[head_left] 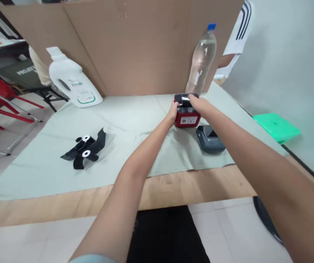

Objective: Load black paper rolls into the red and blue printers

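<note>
A small red and black device [187, 116] with a white label on its front stands on the pale cloth [49, 171] covering the table. My left hand [173, 111] grips its left side, fingers closed against it. My right hand [197, 102] rests over its top right, fingers curled onto the black top. Just right of the device lies a dark grey gadget [210, 138], flat on the cloth.
A clear plastic bottle [202, 60] with a blue cap stands right behind the device. A white jug [73, 81] sits at the back left, black strips with white rolls [86, 149] lie left. A cardboard wall [135, 44] backs the table. Another person's sleeve [240, 29] shows behind it. A green box [276, 126] sits at the right.
</note>
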### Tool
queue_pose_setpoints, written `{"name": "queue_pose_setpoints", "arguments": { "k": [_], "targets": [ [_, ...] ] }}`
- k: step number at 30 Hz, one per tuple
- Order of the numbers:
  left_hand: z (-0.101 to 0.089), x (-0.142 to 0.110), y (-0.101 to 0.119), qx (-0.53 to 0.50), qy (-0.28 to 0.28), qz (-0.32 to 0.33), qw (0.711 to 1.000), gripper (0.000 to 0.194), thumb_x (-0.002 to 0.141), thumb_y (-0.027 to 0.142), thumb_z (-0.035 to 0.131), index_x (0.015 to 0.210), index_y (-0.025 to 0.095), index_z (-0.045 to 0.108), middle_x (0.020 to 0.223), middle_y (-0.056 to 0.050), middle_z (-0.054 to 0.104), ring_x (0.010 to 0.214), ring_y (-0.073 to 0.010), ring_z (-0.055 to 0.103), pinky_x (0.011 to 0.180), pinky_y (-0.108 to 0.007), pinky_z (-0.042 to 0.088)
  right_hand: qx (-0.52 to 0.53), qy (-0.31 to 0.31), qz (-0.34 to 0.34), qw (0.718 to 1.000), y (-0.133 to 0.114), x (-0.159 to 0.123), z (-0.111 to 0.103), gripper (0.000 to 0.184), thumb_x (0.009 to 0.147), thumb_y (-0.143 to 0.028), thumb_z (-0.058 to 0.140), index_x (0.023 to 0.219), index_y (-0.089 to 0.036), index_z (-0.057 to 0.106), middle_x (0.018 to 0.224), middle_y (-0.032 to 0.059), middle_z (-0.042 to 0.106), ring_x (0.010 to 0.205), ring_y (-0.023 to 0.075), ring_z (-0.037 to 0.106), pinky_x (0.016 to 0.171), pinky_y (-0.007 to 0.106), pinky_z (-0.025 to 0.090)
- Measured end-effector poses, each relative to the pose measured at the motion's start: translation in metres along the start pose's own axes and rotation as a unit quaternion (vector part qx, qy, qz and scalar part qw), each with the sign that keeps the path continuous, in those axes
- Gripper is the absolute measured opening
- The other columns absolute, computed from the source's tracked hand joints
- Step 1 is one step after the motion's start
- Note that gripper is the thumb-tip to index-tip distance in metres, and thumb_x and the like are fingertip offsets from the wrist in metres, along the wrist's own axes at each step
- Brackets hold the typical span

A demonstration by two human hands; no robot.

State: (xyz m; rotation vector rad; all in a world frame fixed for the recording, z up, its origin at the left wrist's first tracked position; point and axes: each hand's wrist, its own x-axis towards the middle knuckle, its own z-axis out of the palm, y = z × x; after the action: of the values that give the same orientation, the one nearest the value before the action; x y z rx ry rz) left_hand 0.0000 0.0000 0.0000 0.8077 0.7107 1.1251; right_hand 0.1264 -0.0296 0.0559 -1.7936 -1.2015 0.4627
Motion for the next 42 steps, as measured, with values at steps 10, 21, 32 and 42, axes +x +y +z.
{"name": "queue_pose_setpoints", "arguments": {
  "k": [10,21,32,42],
  "targets": [
    [-0.102,-0.138,0.103,0.028,0.015,0.117,0.993,0.051,0.079,0.023,0.061,0.129,0.022,0.072,0.106,0.0,0.082,0.111,-0.0248,0.076,0.105,-0.033,0.057,0.222,0.038,-0.161,0.961,-0.035,-0.168,0.071,0.059,0.082,-0.061,0.079,0.122,-0.025,0.056,0.132,0.0126,0.06,0.13,0.0327,0.06,0.12,0.056,0.047],
    [-0.167,-0.18,0.087,0.026,0.048,0.073,0.996,0.076,0.078,0.022,0.06,0.155,0.025,0.059,0.132,-0.001,0.079,0.129,-0.0268,0.072,0.114,-0.04,0.056,0.301,-0.064,-0.132,0.942,-0.029,-0.212,0.128,0.081,0.071,-0.049,0.089,0.135,-0.026,0.046,0.144,0.0165,0.062,0.134,0.0349,0.064,0.119,0.058,0.052],
    [-0.173,-0.179,0.081,0.016,0.039,0.051,0.998,0.081,0.081,0.024,0.06,0.161,0.027,0.054,0.158,0.002,0.066,0.154,-0.0263,0.054,0.13,-0.038,0.042,0.326,-0.073,-0.118,0.935,-0.018,-0.222,0.126,0.063,0.088,-0.056,0.077,0.137,-0.028,0.05,0.147,0.0135,0.061,0.141,0.0328,0.059,0.123,0.056,0.048],
    [-0.184,-0.178,0.077,-0.007,0.026,0.044,0.999,0.086,0.071,0.019,0.067,0.156,0.028,0.058,0.162,-0.001,0.062,0.148,-0.0294,0.058,0.121,-0.039,0.049,0.373,-0.096,-0.087,0.919,-0.004,-0.216,0.133,0.052,0.095,-0.058,0.06,0.14,-0.033,0.051,0.153,0.0101,0.058,0.147,0.0333,0.053,0.13,0.061,0.04]
  ]
}}
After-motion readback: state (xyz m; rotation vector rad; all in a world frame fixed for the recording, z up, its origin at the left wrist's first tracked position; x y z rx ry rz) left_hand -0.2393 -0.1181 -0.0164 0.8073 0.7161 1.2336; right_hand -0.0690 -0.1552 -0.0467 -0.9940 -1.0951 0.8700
